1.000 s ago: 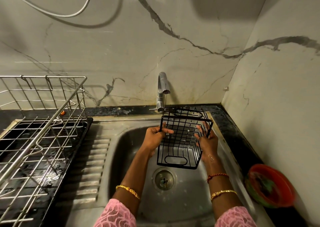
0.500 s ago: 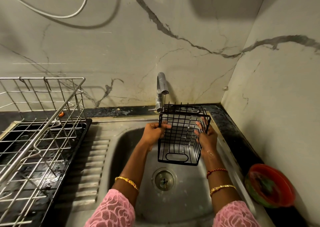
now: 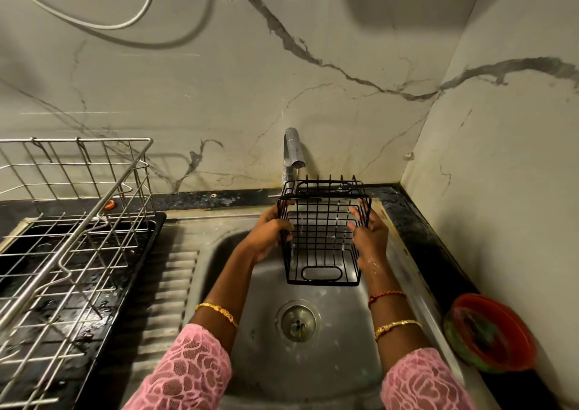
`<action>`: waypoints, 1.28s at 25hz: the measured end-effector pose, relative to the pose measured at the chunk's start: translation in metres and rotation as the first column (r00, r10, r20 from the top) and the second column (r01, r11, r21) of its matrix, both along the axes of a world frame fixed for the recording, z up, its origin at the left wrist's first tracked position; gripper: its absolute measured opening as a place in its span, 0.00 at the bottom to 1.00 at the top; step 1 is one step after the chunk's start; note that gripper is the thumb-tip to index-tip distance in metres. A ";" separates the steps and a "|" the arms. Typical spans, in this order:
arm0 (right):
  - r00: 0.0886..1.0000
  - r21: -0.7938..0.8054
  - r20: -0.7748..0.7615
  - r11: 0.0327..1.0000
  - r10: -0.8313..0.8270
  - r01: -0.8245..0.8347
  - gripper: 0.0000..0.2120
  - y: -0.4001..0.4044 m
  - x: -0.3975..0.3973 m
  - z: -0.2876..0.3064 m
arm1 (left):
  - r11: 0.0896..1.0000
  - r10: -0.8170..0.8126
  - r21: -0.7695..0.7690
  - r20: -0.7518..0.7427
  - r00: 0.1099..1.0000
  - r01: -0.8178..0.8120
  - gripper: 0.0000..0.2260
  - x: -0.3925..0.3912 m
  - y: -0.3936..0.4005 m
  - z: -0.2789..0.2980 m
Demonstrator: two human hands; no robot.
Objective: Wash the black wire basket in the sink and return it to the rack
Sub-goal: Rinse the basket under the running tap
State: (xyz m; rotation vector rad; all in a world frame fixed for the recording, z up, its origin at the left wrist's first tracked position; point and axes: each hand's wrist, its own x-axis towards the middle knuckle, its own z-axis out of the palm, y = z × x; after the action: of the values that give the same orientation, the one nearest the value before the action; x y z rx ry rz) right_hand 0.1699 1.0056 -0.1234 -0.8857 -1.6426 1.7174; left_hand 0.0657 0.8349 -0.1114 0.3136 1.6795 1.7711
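Head view, looking down over the sink (image 3: 407, 287), and the black wire basket (image 3: 322, 237) is held up above the basin, just under the tap (image 3: 293, 152). Left hand (image 3: 266, 237) is wrapped around the basket's left wall, fingers curled through the wires. Right hand (image 3: 369, 237) is flat against the right wall, fingers fairly straight and spread, pressing in rather than hooking on. Between them the basket is squeezed and tipped on its side, open mouth facing the person, probably so water from the spout can run through the grid and fall clear into the basin. A thin stream seems to be dropping at the basket's back left corner, and droplets glint on the wires and on the right wrist, so this reads as rinsing in progress. Left of the sink, beyond the ribbed drainboard (image 3: 175, 284), stands the steel dish rack (image 3: 78, 237), where the basket will have to go. Right of the sink, on the counter, sits a red bowl (image 3: 488, 331), well out of the way.
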 end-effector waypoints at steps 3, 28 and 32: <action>0.999 0.017 -0.046 1.000 0.016 -0.015 0.26 -0.006 -0.007 0.000 | 0.996 -0.076 -0.044 -0.065 0.995 0.073 0.32 -0.001 -0.014 -0.012; 0.958 -0.129 0.098 0.958 0.270 -0.257 0.27 -0.036 -0.034 -0.006 | 0.946 0.239 -0.167 -0.219 0.946 -0.277 0.23 0.038 -0.045 -0.015; 0.960 -0.168 0.085 0.953 0.267 -0.251 0.23 -0.040 -0.036 -0.002 | 0.927 0.296 -0.189 -0.167 0.940 -0.325 0.22 0.040 -0.041 -0.010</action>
State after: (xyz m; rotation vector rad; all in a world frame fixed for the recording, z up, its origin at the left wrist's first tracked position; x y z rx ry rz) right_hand 0.1341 0.9659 -0.1254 -0.8783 -1.7789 2.0321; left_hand 0.1062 0.7938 -0.1214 0.0727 2.0946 1.7995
